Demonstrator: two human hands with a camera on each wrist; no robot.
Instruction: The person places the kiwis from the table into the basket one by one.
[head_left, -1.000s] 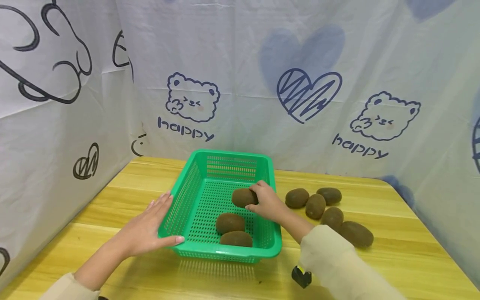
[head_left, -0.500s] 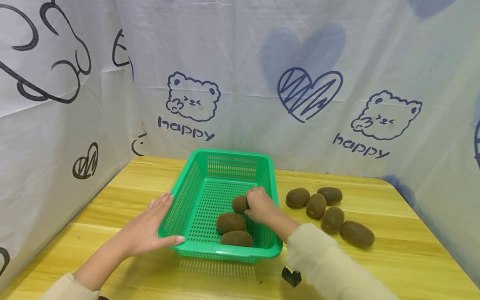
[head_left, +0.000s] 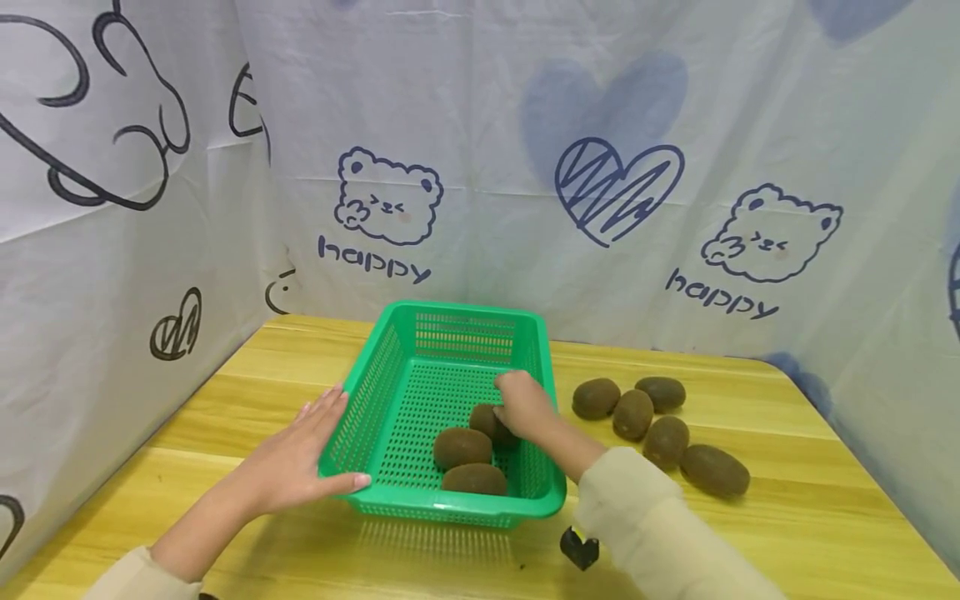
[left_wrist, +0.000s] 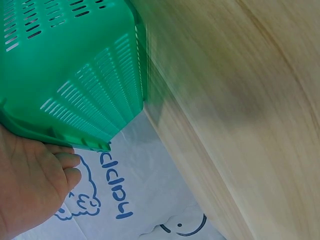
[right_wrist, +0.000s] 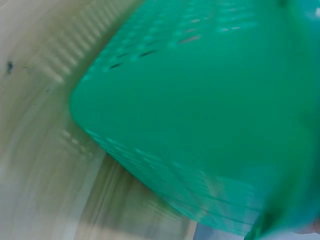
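Moved: right hand (head_left: 522,404) has lowered its kiwi (head_left: 486,421) from mid-basket to the floor, beside two other kiwis (head_left: 462,447).
Right hand: fingers curled over that kiwi, gripping.
Left hand (head_left: 296,458): fingers straight, flat against the green basket (head_left: 390,367) left wall, thumb on the front rim.
Table (head_left: 825,517): five kiwis (head_left: 652,421) right of the basket.

The left hand (head_left: 296,458) is lying flat, fingers straight and pointing toward one o'clock, thumb stretching out toward three o'clock, forearm running back to seven o'clock. The right hand (head_left: 525,407) is reaching in from five o'clock, knuckles up, fingers curling downward, the pale sleeve (head_left: 660,533) covering the forearm behind it.
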